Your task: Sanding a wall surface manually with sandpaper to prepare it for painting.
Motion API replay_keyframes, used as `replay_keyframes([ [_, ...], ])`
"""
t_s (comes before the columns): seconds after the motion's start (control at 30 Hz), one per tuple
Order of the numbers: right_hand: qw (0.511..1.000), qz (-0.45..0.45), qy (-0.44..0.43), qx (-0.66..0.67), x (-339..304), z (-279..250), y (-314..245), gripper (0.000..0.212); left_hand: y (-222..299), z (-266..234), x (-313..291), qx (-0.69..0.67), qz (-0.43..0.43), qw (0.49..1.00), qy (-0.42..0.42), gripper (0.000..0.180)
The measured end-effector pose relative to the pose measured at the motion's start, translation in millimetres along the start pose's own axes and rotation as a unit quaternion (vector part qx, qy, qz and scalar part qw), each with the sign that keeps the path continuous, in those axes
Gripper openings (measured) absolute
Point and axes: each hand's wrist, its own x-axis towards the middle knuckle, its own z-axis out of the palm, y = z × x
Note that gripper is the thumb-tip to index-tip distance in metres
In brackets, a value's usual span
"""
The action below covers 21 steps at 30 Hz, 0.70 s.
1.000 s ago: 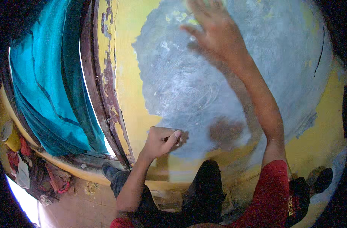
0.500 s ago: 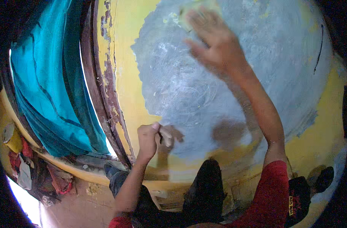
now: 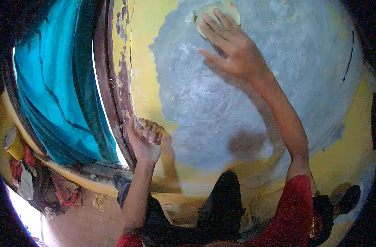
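My right hand lies high on the wall with its fingers spread. Under those fingers, a pale yellow-green sheet of sandpaper is pressed flat against a grey patch of wall, which bears whitish curved scuff marks. My left hand is lower and to the left, beside the brown frame of the opening. Its fingers are curled in and look dusty; nothing shows in them. The yellow paint around the grey patch has a ragged edge.
A teal curtain hangs in the opening at left. Beyond the ledge stand a yellow container and a heap of cloths. My bent knee is close to the wall's foot. A dark cap-like thing is at lower right.
My left hand has moved left and up from the grey patch to the frame's edge, its palm side now showing. The sandpaper, blurred before, looks sharp under my right hand, in nearly the same place.
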Motion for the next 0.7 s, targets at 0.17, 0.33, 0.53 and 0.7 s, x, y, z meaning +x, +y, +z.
replay_keyframes([
  [0.17, 0.996, 0.085, 0.035, -0.022, -1, 3, -8, 0.061, -3, -8, 3, 0.021, -0.015, 0.998, -0.049, 0.04],
  [0.33, 0.996, 0.089, 0.024, -0.005, -4, 3, -15, 0.067, -9, -1, 0, 0.009, -0.066, 0.997, -0.046, 0.038],
  [0.53, 1.0, 0.013, -0.01, -0.007, -7, 14, -36, 0.07, -12, 1, 0, 0.018, -0.08, 0.994, -0.073, 0.037],
  [0.7, 0.992, 0.091, 0.034, -0.083, -6, 6, -15, 0.071, -17, 2, -1, 0.002, -0.095, 0.995, -0.035, 0.036],
])
